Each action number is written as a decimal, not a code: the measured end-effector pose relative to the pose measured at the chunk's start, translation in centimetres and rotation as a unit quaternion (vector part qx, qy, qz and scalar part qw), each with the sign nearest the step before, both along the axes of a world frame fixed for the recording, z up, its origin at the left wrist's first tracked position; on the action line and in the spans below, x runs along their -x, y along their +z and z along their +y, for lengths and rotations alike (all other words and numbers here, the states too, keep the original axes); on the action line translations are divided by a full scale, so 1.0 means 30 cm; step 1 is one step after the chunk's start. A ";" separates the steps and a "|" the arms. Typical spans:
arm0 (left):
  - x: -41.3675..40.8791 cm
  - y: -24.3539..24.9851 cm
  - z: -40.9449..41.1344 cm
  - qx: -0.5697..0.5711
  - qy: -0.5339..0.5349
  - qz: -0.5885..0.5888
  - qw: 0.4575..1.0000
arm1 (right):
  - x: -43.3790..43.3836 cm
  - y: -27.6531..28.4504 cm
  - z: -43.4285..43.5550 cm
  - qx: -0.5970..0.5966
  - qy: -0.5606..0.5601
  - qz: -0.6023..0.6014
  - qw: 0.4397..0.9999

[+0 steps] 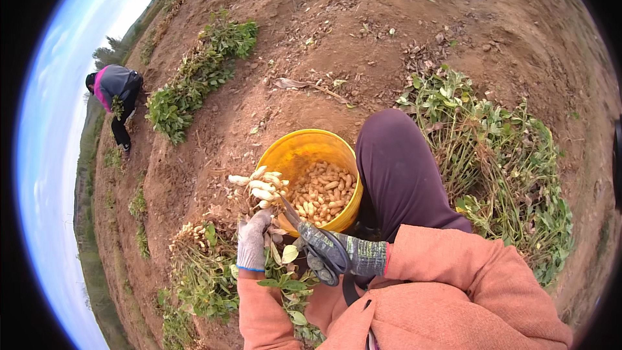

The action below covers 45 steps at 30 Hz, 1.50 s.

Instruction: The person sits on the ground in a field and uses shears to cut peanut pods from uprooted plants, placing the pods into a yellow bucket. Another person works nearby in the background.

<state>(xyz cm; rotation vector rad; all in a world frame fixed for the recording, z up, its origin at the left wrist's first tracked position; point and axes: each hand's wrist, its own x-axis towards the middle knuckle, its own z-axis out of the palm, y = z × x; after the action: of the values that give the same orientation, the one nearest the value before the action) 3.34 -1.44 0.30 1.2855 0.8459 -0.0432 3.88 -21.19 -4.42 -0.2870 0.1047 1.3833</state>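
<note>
My left hand (253,239), in a pale knit glove with a blue cuff edge, grips a peanut plant just below its cluster of pods (265,185). Leafy stems of this plant hang down between my forearms. In my right hand (323,253), gloved in dark patterned knit, is a pair of scissors (335,252) with dark handles. The blades point up and left, their tips close to the pods at the near left rim of a yellow bucket (358,194). Loose peanuts (328,192) in their shells lie inside the bucket, which stands by my knee.
Pulled peanut plants (204,272) with pods lie at my left, and a large heap of peanut plants (505,175) lies at my right. Farther off, a leafy row (194,82) runs over brown soil. A co-worker (116,90) bends over at the far left, holding greenery.
</note>
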 end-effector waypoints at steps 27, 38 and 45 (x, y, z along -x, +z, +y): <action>0.034 -0.165 0.167 0.167 -0.011 -0.028 0.985 | -0.008 -0.023 0.050 0.049 0.023 -0.021 0.998; 0.036 -0.022 0.047 0.051 -0.020 -0.054 0.997 | -0.080 0.102 0.092 0.151 -0.024 -0.104 0.983; 0.051 -0.072 0.098 0.014 -0.068 -0.045 0.997 | -0.046 0.107 0.037 0.085 -0.001 -0.028 0.996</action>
<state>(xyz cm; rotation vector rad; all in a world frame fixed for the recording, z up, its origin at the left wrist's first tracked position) 1.80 1.50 -1.85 1.3074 0.6781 -0.1030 5.25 -20.09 -1.20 -0.4672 0.1775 1.3662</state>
